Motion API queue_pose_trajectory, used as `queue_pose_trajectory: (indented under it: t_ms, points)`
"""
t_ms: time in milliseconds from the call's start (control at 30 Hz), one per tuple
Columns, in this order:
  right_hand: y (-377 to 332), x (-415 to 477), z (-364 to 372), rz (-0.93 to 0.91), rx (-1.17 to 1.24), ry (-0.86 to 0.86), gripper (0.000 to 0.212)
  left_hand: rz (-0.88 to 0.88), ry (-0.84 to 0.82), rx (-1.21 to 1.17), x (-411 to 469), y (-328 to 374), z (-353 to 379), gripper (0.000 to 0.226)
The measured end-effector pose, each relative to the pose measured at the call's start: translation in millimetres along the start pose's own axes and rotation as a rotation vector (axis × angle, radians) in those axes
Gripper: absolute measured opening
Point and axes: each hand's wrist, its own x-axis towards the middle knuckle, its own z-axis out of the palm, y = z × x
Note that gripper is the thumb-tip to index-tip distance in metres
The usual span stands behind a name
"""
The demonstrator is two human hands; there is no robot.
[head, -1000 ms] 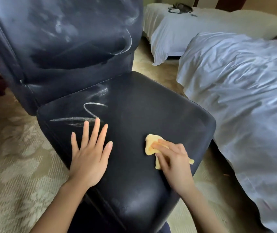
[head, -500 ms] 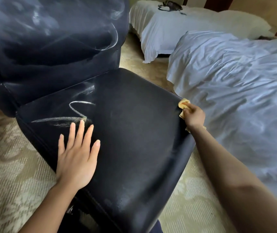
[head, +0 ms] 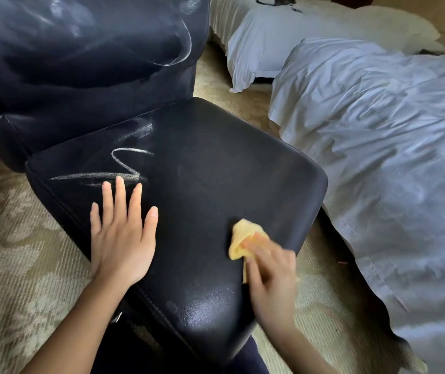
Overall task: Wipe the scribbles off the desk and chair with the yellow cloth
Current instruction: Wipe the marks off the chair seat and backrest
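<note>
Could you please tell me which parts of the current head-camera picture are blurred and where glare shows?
Head view: the right hand and the yellow cloth are smeared by motion blur. The left hand and the white scribble are sharp. Soft, speckled glare lies on the near edge of the chair seat.

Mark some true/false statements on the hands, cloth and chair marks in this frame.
1. The right hand holds the cloth against the seat. True.
2. The left hand holds a second cloth. False: it lies flat on the seat, holding nothing.
3. The seat is free of marks. False: a white scribble lies just past the left fingertips.
4. The backrest has white marks. True.
</note>
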Motion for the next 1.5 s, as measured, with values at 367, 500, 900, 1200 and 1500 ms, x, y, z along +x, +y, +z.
queue_pose_trajectory:
  t_ms: [367, 500, 900, 1200, 1500]
  points:
    - [-16.7, 3.9, 0.8, -0.594, 0.164, -0.361, 0.021, -0.003, 0.009, -0.056, -2.0, 1.5, -1.3, 0.078]
    - [-1.3, 75.1, 23.2, -0.477, 0.101, -0.455, 0.021, -0.002, 0.022, -0.065, -2.4, 0.6, -1.3, 0.078]
    - [-9.8, 227.3, 142.0, 0.06, -0.071, -0.538, 0.029, -0.03, 0.096, -0.069, -5.1, 5.5, 5.9, 0.08]
    - [-70.6, 229.7, 214.6, 0.094, -0.16, -0.59, 0.03, -0.046, 0.156, -0.02, -4.4, 3.7, 10.8, 0.076]
    - [-80.1, 156.1, 177.0, -0.67, 0.115, -0.759, 0.023, -0.031, 0.266, -0.142, -13.0, 9.8, 9.0, 0.065]
